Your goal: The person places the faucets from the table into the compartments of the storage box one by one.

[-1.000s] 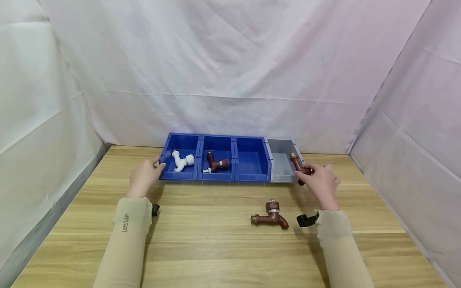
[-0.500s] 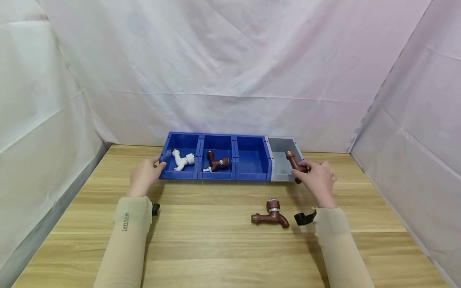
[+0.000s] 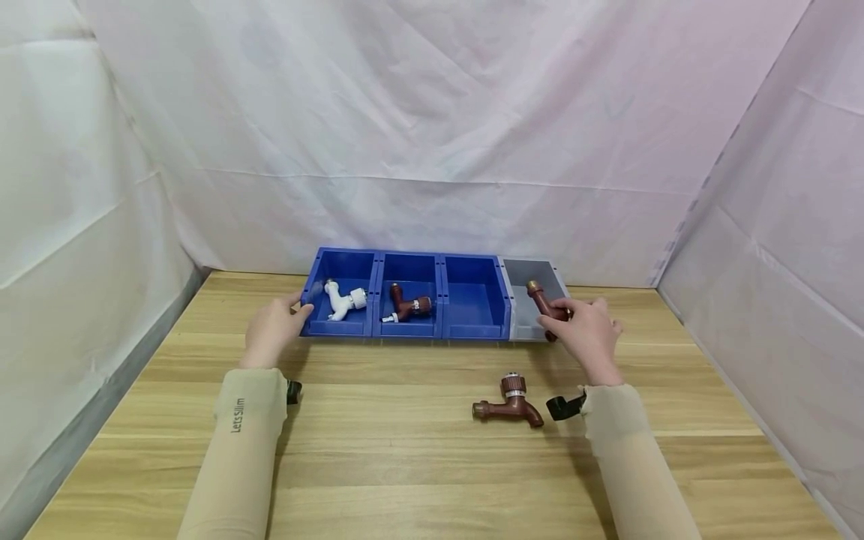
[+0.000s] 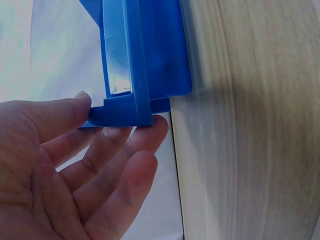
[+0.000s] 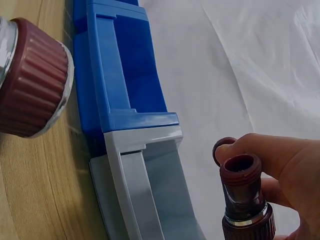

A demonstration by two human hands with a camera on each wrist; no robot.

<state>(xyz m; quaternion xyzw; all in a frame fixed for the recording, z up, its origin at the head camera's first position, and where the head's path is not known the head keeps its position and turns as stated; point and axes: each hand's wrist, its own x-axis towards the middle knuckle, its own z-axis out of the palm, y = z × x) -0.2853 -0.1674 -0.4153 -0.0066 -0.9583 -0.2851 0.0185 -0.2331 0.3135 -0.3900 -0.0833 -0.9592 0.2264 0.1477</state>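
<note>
Nearest on the wooden table (image 3: 378, 457) lay a loose maroon tap (image 3: 511, 406), flat on its side, threaded end left, spout right, ribbed handle pointing far; its branching shape probably stopped it rolling. Beyond it, on the right, here was the action: the right hand (image 3: 589, 336) had thumb and fingers pinched on a second maroon tap (image 3: 541, 298), brass end slanting far and left, seemingly raised over the grey bin (image 3: 529, 332), a body grip that left the thread bare. Across on the left, the left hand (image 3: 274, 328) pinched the left blue bin (image 3: 335, 329) by its outer edge, spare fingers loosely bent, likely to steady the row. Inside that bin sat a white tap (image 3: 344, 303); a third maroon tap (image 3: 406, 306) lay in the middle blue bin (image 3: 406, 331), walls keeping the pair apart. The right blue bin (image 3: 472, 331) butted against the grey. Farthest hung a white sheet (image 3: 405, 135).
</note>
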